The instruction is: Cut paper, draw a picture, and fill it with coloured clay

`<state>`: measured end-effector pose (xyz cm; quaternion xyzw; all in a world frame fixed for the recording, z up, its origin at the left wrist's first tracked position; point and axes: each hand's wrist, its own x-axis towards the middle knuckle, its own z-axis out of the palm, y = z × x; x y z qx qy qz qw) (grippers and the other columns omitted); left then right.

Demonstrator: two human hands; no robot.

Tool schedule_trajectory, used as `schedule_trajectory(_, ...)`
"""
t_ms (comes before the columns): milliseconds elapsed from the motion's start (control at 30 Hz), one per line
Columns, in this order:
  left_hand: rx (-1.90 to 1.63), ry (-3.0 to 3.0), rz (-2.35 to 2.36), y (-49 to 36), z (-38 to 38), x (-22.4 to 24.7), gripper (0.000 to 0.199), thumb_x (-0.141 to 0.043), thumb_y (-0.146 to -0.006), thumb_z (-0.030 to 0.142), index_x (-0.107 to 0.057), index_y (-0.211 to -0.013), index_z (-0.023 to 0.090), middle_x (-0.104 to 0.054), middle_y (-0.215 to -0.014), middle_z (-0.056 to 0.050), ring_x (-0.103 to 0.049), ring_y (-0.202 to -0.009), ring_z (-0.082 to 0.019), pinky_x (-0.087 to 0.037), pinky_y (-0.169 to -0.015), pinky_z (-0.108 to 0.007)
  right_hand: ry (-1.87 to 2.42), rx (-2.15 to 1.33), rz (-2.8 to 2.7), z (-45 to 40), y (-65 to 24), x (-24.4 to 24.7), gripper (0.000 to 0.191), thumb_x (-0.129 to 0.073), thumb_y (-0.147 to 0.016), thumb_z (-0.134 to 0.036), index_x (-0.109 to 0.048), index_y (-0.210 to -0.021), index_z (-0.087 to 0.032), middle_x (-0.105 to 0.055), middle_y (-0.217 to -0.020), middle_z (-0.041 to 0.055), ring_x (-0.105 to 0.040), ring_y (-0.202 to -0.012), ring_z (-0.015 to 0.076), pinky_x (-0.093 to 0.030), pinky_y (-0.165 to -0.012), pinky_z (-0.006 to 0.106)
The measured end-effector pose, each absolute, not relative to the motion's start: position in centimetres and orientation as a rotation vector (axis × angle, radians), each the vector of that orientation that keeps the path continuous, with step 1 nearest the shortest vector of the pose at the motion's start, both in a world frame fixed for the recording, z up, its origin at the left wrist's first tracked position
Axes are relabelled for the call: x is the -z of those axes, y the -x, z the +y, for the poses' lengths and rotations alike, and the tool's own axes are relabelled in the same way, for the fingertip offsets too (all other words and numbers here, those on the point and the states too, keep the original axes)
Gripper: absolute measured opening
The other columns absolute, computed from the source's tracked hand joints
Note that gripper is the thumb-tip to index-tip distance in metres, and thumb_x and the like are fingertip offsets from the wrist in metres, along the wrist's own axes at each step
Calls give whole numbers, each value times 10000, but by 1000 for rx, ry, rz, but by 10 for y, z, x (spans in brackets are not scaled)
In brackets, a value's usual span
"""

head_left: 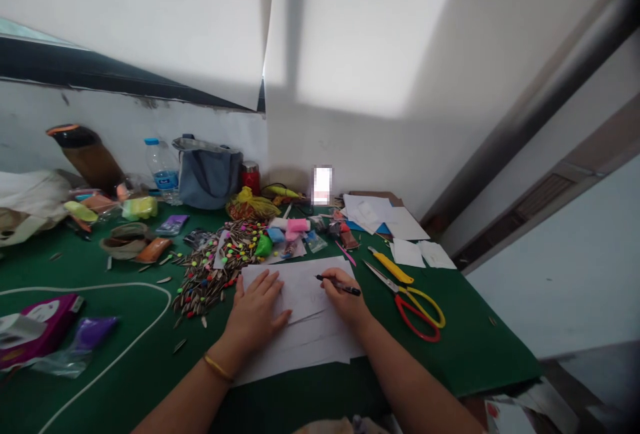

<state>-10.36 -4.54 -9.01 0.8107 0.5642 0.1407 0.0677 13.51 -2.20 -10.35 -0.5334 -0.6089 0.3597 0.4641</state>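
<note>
Sheets of white paper (pixel 320 337) lie on the green table in front of me, the upper one with faint marks. My left hand (pixel 257 311) rests flat on the left side of the paper, fingers spread, a gold bangle (pixel 218 367) on its wrist. A black pen (pixel 345 285) is gripped in my right hand (pixel 347 297), its tip near the upper right part of the sheet. Right of that hand lie scissors (pixel 407 304) with one red and one yellow handle, and a yellow utility knife (pixel 393 266).
A pile of sunflower seeds and coloured beads (pixel 210 274) spreads left of the paper. Behind stand a blue bag (pixel 207 177), a water bottle (pixel 163 171) and a red can (pixel 251 179). A white cable (pixel 150 317) curves across the left. More papers (pixel 407 224) lie back right.
</note>
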Motion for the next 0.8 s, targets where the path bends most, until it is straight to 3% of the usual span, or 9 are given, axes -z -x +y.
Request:
schedule_trajectory(167,-333,-2429,1659,105,-44,97,613,-622,-803,447,-495,-1375,267,-424,-1504,-82,-278,-1429,-326,54,-1141,-635,1323,-803,-1637,-23,-132,96,178,-524,-822,-309,-664,-883,-217,-675,-757,5,-613,-665,161,-482,-607,251)
schedule_trajectory(633,-300,-2432,1672,105,-43,99,610,-596,-822,456,-480,-1389,263,-395,-1522,-82,-257,-1439,-316,53,-1146,-620,1428,-649,-1759,-26,-130,100,172,-507,-808,-249,-676,-784,-227,-666,-715,0,-600,-674,163,-449,-625,247)
schedule_trajectory(800,-284,-2443,1650,105,-41,100,632,-587,-824,467,-467,-1402,241,-385,-1527,-92,-249,-1444,-305,-5,-1161,-594,1419,-700,-1711,-25,-131,99,176,-501,-825,-265,-670,-827,-216,-660,-730,0,-593,-671,157,-442,-617,242)
